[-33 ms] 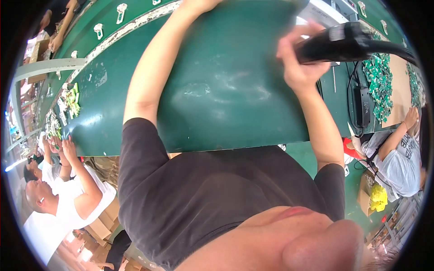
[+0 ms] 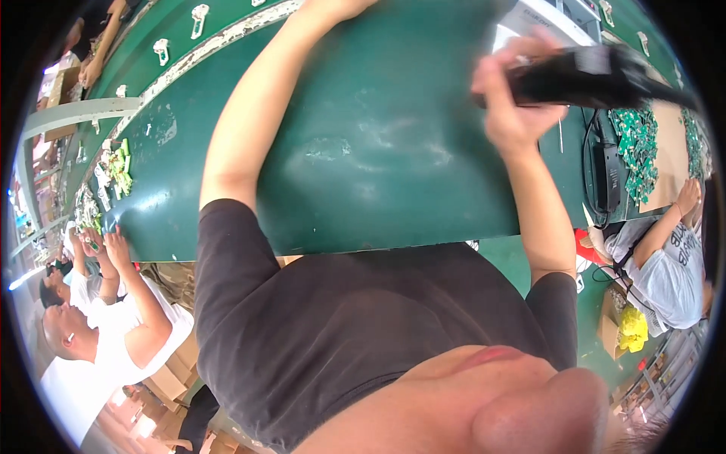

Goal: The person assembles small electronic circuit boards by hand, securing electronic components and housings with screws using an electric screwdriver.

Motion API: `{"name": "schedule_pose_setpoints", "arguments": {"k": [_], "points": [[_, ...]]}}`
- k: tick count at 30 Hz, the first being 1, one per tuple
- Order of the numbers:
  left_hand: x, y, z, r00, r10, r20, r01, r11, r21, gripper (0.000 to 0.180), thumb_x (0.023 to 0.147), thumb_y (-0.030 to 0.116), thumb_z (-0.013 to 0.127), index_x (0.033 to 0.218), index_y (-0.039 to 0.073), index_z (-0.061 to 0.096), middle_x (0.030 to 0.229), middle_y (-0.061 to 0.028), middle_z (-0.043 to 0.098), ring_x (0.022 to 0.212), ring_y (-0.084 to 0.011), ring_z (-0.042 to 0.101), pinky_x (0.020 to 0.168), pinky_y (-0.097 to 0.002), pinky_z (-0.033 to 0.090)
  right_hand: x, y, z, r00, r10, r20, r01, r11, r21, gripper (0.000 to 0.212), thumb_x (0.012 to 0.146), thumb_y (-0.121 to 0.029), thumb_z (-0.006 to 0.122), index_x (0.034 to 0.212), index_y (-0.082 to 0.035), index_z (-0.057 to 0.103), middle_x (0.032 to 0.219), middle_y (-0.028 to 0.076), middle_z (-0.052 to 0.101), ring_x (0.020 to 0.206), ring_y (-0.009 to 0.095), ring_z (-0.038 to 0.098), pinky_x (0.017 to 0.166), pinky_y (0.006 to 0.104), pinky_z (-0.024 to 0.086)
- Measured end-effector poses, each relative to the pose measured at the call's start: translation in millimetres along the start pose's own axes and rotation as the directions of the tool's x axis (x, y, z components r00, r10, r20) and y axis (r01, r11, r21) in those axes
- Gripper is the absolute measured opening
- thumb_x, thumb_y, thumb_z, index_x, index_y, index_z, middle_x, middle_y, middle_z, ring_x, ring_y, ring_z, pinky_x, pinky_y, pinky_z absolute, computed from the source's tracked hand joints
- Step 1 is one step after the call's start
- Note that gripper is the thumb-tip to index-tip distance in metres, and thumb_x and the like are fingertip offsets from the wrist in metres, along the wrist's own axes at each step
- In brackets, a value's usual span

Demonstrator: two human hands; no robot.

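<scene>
My right hand [image 2: 516, 113] is closed around a thick black corded handheld tool [image 2: 563, 79], lifted over the right part of the green table [image 2: 363, 197]. Motion blurs both, so the exact kind of tool is unclear. Its cord runs off to the right. At the top edge of the picture my left hand [image 2: 340, 7] reaches far forward over the table. Its fingers are cut off by the frame, and whatever they touch is hidden.
Beyond the tool stands a white box-shaped device [image 2: 529, 26]. Right of it lie a black power adapter [image 2: 606, 174] and heaped green circuit boards [image 2: 634, 155]. A co-worker [image 2: 125, 333] handles small parts [image 2: 117, 170] at left; another person [image 2: 669, 265] sits right. White pieces [image 2: 198, 21] line the far green strip.
My right hand and the black tool have shifted a little to the right and slightly nearer. My left forearm has moved slightly left.
</scene>
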State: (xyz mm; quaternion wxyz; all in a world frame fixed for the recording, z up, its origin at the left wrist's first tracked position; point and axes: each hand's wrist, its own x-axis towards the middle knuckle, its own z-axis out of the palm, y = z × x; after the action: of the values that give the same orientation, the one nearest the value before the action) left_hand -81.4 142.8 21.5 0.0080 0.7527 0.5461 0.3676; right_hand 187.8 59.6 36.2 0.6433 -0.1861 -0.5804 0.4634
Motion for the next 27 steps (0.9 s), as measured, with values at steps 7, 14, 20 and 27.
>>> {"name": "schedule_pose_setpoints", "arguments": {"k": [7, 14, 20, 27], "points": [[-64, 103, -8, 0.936, 0.240, 0.257, -0.220, 0.970, -0.105, 0.012, 0.073, 0.008, 0.076, 0.084, 0.009, 0.070, 0.099, -0.0069, 0.066, 0.089, -0.0281, 0.066, 0.074, -0.0385, 0.056, 71, -39, -61, 0.940, -0.334, -0.074, 0.323, 0.937, -0.135, 0.014, 0.084, 0.012, 0.057, 0.096, 0.005, 0.055, 0.062, 0.018, 0.056, 0.054, 0.024, 0.055, 0.055, 0.0388, 0.053], [-109, 110, 23, 0.884, 0.441, 0.155, -0.398, 0.884, -0.245, 0.021, 0.070, 0.006, 0.076, 0.089, 0.012, 0.071, 0.093, 0.0011, 0.064, 0.082, -0.0195, 0.064, 0.069, -0.0352, 0.053, 83, -15, -78, 0.962, -0.266, -0.060, 0.257, 0.959, -0.122, 0.004, 0.084, 0.012, 0.059, 0.084, 0.008, 0.057, 0.066, 0.020, 0.060, 0.055, 0.027, 0.057, 0.055, 0.0411, 0.053], [-98, 114, -3, 0.917, 0.372, 0.143, -0.318, 0.899, -0.303, 0.014, 0.074, 0.012, 0.078, 0.086, 0.007, 0.073, 0.112, -0.0116, 0.064, 0.096, -0.0298, 0.064, 0.082, -0.0391, 0.055, 72, -6, -101, 0.969, 0.139, 0.206, -0.145, 0.989, 0.013, 0.020, 0.094, -0.010, 0.054, 0.095, 0.009, 0.062, 0.077, 0.015, 0.056, 0.072, 0.024, 0.053, 0.068, 0.0386, 0.045], [-93, 105, 0, 0.847, 0.403, 0.347, -0.391, 0.914, -0.107, 0.024, 0.077, 0.019, 0.082, 0.095, 0.004, 0.076, 0.145, -0.0244, 0.049, 0.124, -0.0398, 0.055, 0.104, -0.0431, 0.048, 51, 7, -92, 0.892, 0.136, 0.430, -0.223, 0.962, 0.157, 0.055, 0.097, -0.049, 0.048, 0.115, -0.001, 0.067, 0.099, 0.010, 0.057, 0.089, 0.021, 0.050, 0.085, 0.0402, 0.038]]}}
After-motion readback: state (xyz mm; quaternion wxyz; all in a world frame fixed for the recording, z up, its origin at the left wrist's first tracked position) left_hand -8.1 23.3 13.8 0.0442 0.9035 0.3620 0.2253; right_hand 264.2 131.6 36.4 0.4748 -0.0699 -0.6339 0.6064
